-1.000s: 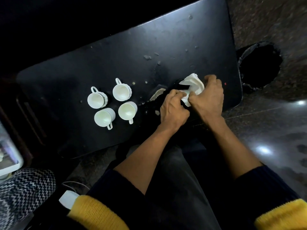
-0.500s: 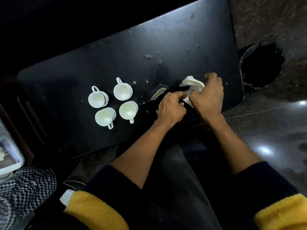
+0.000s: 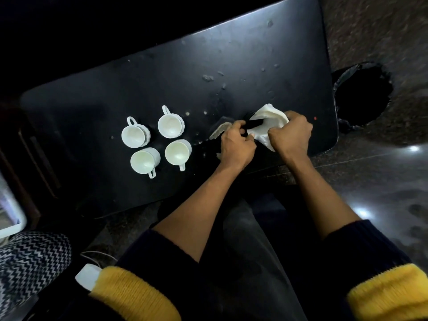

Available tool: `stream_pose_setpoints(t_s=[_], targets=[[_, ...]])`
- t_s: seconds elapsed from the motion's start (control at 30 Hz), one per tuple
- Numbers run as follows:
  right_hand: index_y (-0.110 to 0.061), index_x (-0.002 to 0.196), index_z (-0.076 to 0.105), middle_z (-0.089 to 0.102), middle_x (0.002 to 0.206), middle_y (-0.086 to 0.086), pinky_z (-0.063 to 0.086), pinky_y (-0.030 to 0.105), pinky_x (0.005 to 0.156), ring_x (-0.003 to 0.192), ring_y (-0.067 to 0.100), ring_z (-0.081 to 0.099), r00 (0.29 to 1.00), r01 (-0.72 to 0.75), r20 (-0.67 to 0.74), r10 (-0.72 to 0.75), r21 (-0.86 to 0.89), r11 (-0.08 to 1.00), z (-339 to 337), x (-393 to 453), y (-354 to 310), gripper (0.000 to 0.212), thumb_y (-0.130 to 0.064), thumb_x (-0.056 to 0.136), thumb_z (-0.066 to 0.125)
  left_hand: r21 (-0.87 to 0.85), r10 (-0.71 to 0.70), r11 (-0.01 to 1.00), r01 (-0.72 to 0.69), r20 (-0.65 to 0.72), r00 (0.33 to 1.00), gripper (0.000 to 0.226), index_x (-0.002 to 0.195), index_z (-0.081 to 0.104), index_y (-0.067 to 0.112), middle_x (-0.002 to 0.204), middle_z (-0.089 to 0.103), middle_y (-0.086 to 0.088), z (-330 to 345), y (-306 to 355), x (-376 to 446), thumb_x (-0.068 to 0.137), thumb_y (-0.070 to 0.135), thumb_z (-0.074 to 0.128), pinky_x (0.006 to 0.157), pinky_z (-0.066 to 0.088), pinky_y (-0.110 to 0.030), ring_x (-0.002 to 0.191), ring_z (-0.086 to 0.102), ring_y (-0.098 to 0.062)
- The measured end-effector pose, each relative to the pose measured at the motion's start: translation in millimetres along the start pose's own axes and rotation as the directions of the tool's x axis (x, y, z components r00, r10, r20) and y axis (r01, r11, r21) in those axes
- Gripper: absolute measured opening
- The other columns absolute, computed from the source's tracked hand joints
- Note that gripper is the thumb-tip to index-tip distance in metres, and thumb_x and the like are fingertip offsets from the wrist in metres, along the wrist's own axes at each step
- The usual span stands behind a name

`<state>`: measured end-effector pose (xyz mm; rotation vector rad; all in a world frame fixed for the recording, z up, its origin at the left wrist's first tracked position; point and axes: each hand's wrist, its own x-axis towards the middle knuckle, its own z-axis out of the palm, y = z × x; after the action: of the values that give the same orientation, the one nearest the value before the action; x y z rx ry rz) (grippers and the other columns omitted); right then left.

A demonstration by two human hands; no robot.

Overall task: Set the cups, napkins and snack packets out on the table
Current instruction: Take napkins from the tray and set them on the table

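Note:
Several white cups stand in a square cluster on the black table [image 3: 162,72]; one is the back-right cup [image 3: 171,125], another the front-left cup [image 3: 143,161]. At the table's front right my right hand [image 3: 290,133] grips a bunch of white napkins [image 3: 266,121]. My left hand [image 3: 236,144] pinches a dark object, maybe a bag or wrapper, at the napkins' left edge; what it is cannot be made out. A pale scrap [image 3: 220,130] lies just left of my left hand.
A black-lined bin [image 3: 363,93] stands on the floor off the table's right edge. A zigzag-patterned cushion [image 3: 30,258] and a white object [image 3: 86,275] lie at lower left. Crumbs and specks dot the table's middle.
The napkin bunch has spread wider and shifted slightly. My left hand slid left along its edge onto the dark object. The cups have not moved.

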<state>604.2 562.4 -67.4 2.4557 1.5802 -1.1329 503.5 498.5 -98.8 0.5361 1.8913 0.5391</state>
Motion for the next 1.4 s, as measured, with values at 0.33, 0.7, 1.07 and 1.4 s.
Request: stream_pose_setpoints(t_s=[0.33, 0.7, 1.07, 1.4], targets=[[-0.013, 0.080, 0.065, 0.074, 0.091, 0.018, 0.059, 0.044, 0.079, 0.087, 0.037, 0.069, 0.992, 0.121, 0.031, -0.122, 0.026, 0.992, 29, -12, -58, 0.008, -0.013, 0.073, 0.062, -0.203, -0.046, 0.979, -0.006, -0.250, 0.967, 0.045, 0.131, 0.063, 0.006, 0.123, 0.059, -0.007, -40, -6, 0, 0.088, -0.002, 0.057, 0.103, 0.052, -0.040, 0.103, 0.069, -0.023], [-0.012, 0.083, 0.066, 0.073, 0.097, 0.016, 0.055, 0.033, 0.072, 0.090, 0.035, 0.069, 0.983, 0.144, 0.116, -0.140, -0.027, 0.989, 75, -26, -100, 0.011, -0.014, 0.073, 0.063, -0.372, -0.171, 0.927, 0.047, -0.309, 0.936, 0.047, 0.133, 0.060, 0.012, 0.121, 0.068, -0.010, -76, -28, 3, 0.087, 0.001, 0.061, 0.102, 0.052, -0.038, 0.094, 0.070, -0.015], [-0.007, 0.099, 0.070, 0.072, 0.103, 0.014, 0.057, 0.032, 0.072, 0.093, 0.033, 0.071, 0.989, 0.132, 0.090, -0.120, -0.139, 0.981, 83, -28, -102, 0.031, -0.013, 0.069, 0.072, -0.380, -0.127, 0.925, 0.009, -0.287, 0.949, 0.058, 0.141, 0.055, 0.009, 0.133, 0.061, -0.006, -76, -41, 3, 0.085, -0.001, 0.063, 0.099, 0.055, -0.035, 0.088, 0.065, -0.005], [-0.007, 0.100, 0.070, 0.071, 0.105, 0.015, 0.051, 0.030, 0.068, 0.094, 0.033, 0.070, 0.992, 0.095, 0.096, -0.080, -0.163, 0.982, 84, -31, -98, 0.033, -0.015, 0.068, 0.073, -0.353, -0.126, 0.935, 0.023, -0.271, 0.954, 0.057, 0.139, 0.057, 0.007, 0.132, 0.057, -0.005, -77, -45, 1, 0.084, -0.004, 0.065, 0.097, 0.056, -0.033, 0.098, 0.071, -0.015]])
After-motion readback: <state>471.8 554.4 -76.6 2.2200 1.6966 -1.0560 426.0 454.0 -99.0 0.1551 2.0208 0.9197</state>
